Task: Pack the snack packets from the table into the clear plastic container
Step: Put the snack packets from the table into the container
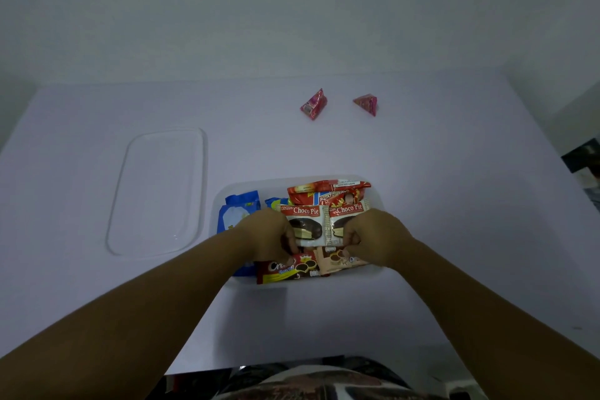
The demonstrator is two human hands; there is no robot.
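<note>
White tabletop (422, 204): left hand (266, 234) and right hand (378, 237) apparently pinch Choco Pie packets (306, 221); seat them flat in the clear container (378, 201).

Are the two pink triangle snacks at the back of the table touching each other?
Apart. The head view shows the left pink triangle packet and the right pink triangle packet with a clear strip of bare table between them.
</note>
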